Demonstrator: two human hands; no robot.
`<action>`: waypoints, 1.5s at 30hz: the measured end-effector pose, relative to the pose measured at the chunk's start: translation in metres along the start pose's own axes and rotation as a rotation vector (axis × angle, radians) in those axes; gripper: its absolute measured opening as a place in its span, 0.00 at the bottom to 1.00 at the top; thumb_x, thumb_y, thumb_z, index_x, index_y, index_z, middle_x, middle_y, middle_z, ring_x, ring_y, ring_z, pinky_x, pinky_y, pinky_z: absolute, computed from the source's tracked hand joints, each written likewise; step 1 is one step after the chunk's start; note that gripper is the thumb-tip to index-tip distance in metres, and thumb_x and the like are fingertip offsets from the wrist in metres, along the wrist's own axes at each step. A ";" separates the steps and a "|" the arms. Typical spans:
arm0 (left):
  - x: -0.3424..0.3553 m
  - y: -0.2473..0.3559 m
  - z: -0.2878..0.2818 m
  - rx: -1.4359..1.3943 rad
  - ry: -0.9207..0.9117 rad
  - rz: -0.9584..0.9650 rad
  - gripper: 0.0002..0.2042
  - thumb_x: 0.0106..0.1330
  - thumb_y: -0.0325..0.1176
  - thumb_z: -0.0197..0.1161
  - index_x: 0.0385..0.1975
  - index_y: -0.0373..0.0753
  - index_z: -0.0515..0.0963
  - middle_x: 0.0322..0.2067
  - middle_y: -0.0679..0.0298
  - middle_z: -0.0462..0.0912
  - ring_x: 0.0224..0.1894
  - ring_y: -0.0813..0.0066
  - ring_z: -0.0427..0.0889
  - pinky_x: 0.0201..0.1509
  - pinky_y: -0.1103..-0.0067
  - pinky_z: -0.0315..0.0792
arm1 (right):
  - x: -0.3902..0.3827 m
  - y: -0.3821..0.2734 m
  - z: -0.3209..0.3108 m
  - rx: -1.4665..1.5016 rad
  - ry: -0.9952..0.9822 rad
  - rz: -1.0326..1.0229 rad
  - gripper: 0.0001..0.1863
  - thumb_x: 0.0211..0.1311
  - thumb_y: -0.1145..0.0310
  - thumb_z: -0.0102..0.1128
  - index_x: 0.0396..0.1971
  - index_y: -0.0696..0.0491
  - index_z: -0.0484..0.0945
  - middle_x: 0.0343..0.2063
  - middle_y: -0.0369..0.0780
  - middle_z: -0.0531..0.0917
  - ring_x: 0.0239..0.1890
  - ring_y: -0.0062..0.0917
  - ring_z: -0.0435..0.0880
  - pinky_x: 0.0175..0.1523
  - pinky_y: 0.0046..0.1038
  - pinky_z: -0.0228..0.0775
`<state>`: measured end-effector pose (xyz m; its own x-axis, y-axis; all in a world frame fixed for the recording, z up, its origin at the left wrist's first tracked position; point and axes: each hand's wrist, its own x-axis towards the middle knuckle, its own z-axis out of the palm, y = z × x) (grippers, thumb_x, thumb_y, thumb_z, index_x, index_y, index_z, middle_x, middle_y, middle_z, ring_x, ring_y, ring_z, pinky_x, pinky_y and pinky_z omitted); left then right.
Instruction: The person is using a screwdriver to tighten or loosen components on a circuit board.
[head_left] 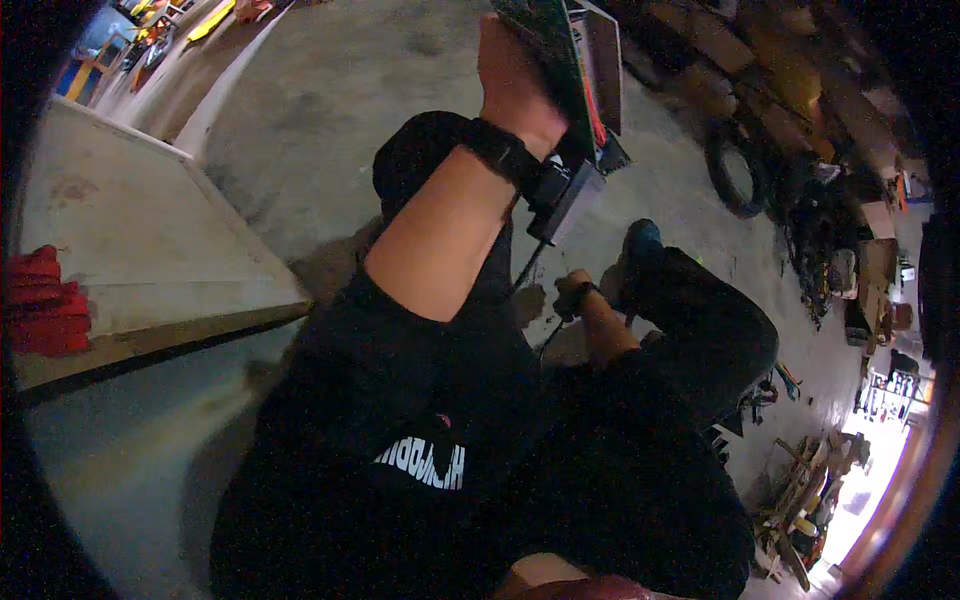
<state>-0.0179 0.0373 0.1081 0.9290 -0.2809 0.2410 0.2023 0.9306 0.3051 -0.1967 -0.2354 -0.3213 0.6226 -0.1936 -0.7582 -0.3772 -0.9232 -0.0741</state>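
High in the view, my left hand (520, 90) is up against a dark green, box-like case (560, 50) with a pale inner side. Its fingers curl behind the green face and are partly hidden. Orange-red wires (594, 112) run along the case's side. A black strap with a small dark box (567, 200) and a cable is on my left wrist. Low over the concrete floor, my right hand (573, 284) is small and dim, its fingers looking closed; what is in them, if anything, does not show. It too wears a black wrist strap.
At left stands a pale, flat-topped cabinet (130, 220) with a red cloth (45, 305) on it. My bent leg (710, 320) is at right. Beyond lie a black tyre-like ring (735, 168), cardboard boxes (877, 265) and wooden pieces (800, 500) near a bright doorway.
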 end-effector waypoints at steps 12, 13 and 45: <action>-0.006 -0.009 0.017 0.064 -0.084 0.086 0.17 0.80 0.46 0.42 0.42 0.43 0.77 0.37 0.65 0.82 0.39 0.68 0.81 0.44 0.70 0.77 | -0.008 -0.027 0.006 -0.347 -0.086 -0.248 0.16 0.54 0.55 0.67 0.35 0.51 0.88 0.36 0.42 0.90 0.39 0.36 0.90 0.46 0.38 0.81; -0.007 -0.008 0.020 0.036 -0.081 0.075 0.17 0.79 0.46 0.43 0.42 0.43 0.77 0.37 0.65 0.82 0.39 0.69 0.81 0.44 0.70 0.77 | -0.011 -0.030 0.002 -0.250 -0.035 -0.212 0.16 0.54 0.56 0.66 0.35 0.51 0.88 0.37 0.42 0.90 0.39 0.36 0.90 0.47 0.39 0.81; 0.002 -0.036 -0.044 2.113 -0.289 0.139 0.28 0.76 0.57 0.43 0.69 0.50 0.65 0.72 0.59 0.63 0.74 0.55 0.60 0.79 0.55 0.49 | -0.383 -0.065 -0.304 0.989 0.601 -1.032 0.25 0.71 0.70 0.59 0.66 0.59 0.71 0.32 0.36 0.83 0.23 0.13 0.75 0.28 0.18 0.70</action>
<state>-0.0101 0.0134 0.0573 0.8006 -0.4611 0.3827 -0.5988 -0.5926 0.5388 -0.2020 -0.2021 0.1704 0.9712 0.0429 0.2342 0.2380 -0.2023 -0.9499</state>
